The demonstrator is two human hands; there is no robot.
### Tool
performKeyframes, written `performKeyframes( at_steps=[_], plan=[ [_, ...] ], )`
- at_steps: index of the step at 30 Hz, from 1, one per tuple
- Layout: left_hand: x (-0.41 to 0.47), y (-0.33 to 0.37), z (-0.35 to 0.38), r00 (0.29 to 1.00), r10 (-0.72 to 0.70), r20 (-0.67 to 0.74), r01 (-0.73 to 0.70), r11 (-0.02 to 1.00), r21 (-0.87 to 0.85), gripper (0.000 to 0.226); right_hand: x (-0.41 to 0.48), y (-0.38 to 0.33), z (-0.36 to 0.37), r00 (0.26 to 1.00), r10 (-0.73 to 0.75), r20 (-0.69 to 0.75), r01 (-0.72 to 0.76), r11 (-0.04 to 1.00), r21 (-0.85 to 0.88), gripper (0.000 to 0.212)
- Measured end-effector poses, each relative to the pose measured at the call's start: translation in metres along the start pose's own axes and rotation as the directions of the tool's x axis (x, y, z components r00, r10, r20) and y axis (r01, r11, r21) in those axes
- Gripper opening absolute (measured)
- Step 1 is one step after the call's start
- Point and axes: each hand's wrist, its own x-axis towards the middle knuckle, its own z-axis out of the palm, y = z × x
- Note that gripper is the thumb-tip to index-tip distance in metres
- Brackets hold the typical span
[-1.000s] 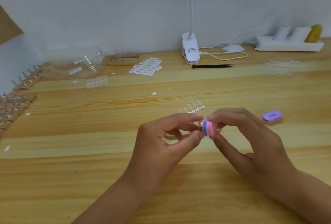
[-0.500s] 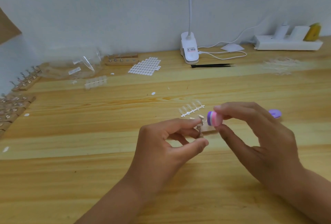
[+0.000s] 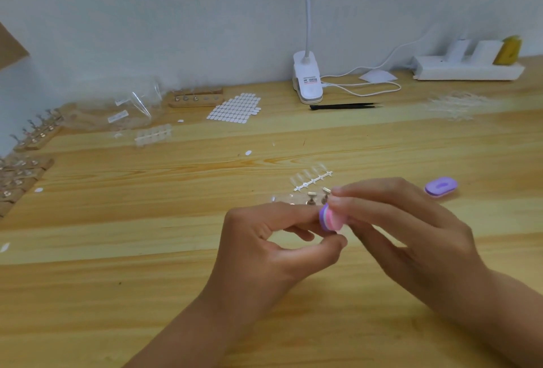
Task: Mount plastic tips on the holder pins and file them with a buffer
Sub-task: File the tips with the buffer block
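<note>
Two hands above the table, my right hand pinches the pink-and-purple buffer just before the holder pins, left hand curled beside it, its contents I cannot tell, lamp clip label unreadable.

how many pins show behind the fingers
2: left pin stands beyond the left hand; right pin above the buffer pinched by the right hand. More may be hidden.

Pink-and-purple round foam buffer: far side hidden under fingertips of my right hand, which pinches it. What my left hand pinches against it: too small to tell. Metal holder pins: base hidden behind my left forefinger. Wooden pin blocks: cut by left edge. White lamp neck: cut by top edge.
</note>
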Motion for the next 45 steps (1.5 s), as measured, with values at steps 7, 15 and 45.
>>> performKeyframes(
  at_steps=[7, 15, 45],
  plan=[
    [0.001, 0.001, -0.002, 1.0, -0.006, 0.017, 0.007, 0.998, -0.064, 0.026, 0.0, -0.006, 0.002, 0.997, 0.046, -0.066, -0.043, 0.998, 0.048, 0.026],
    [0.001, 0.002, -0.002, 1.0, -0.005, 0.023, 0.007, 0.999, -0.054, 0.025, 0.0, -0.005, 0.001, 0.994, 0.052, -0.094, -0.049, 0.998, 0.034, 0.025],
    [0.004, -0.008, -0.002, 0.977, -0.209, 0.048, 0.214, 0.93, -0.3, 0.031, 0.002, 0.004, 0.002, 1.0, 0.013, -0.001, -0.013, 0.995, -0.096, 0.022]
  ],
)
